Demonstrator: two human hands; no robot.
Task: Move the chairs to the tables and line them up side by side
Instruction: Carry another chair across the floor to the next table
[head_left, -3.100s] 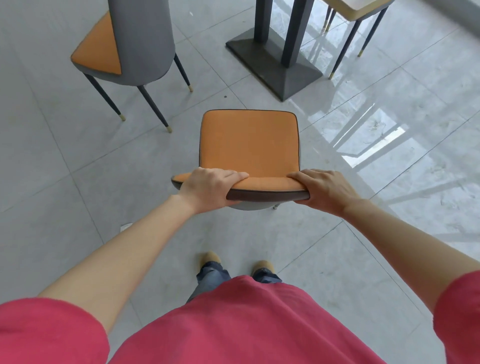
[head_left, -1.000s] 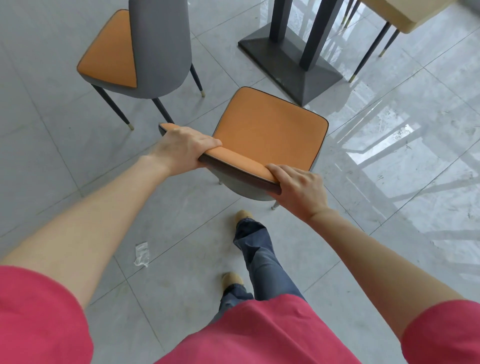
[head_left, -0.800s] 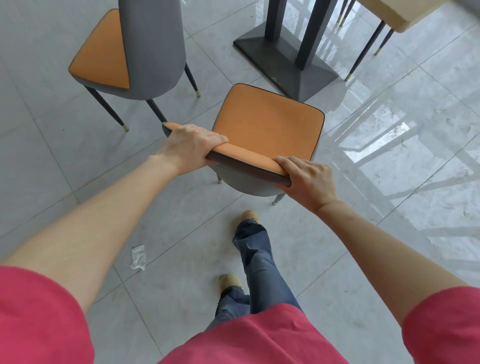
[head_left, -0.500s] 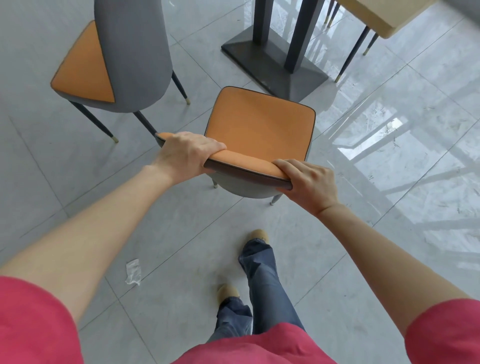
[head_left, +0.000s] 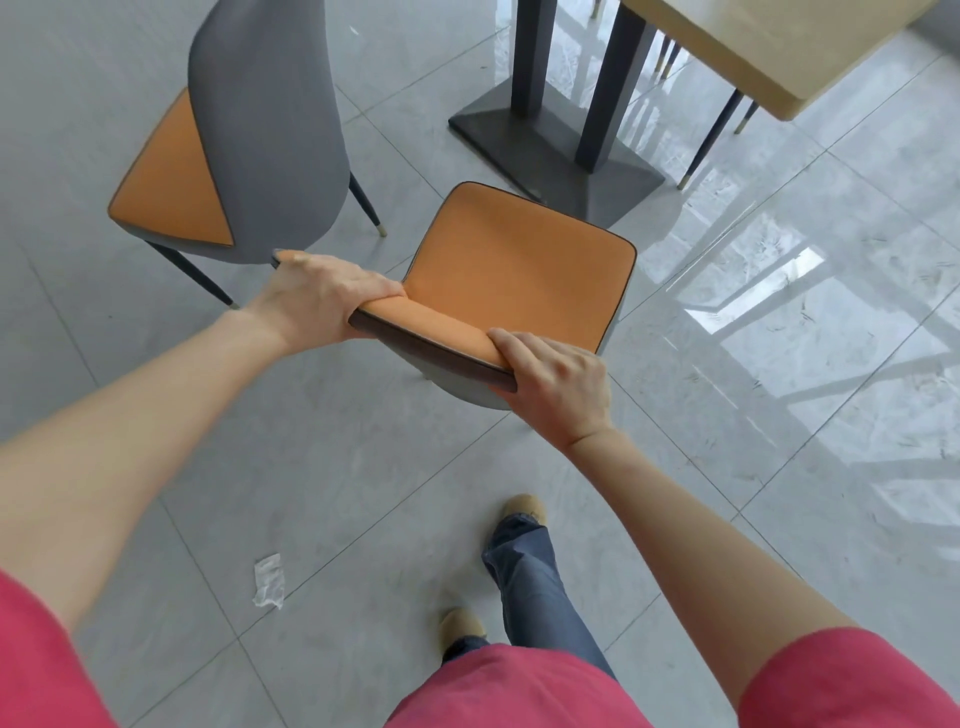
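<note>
Here both hands — left hand (head_left: 322, 296), right hand (head_left: 556, 384) — have fingers (head_left: 524, 345) clenched over the orange chair (head_left: 519, 265) backrest, beside a second chair (head_left: 260, 130).

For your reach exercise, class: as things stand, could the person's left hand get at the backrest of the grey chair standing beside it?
Probably yes. The left hand is close beside the grey chair with nothing between them, but its grip is on the held chair, so it must let go first.
</note>
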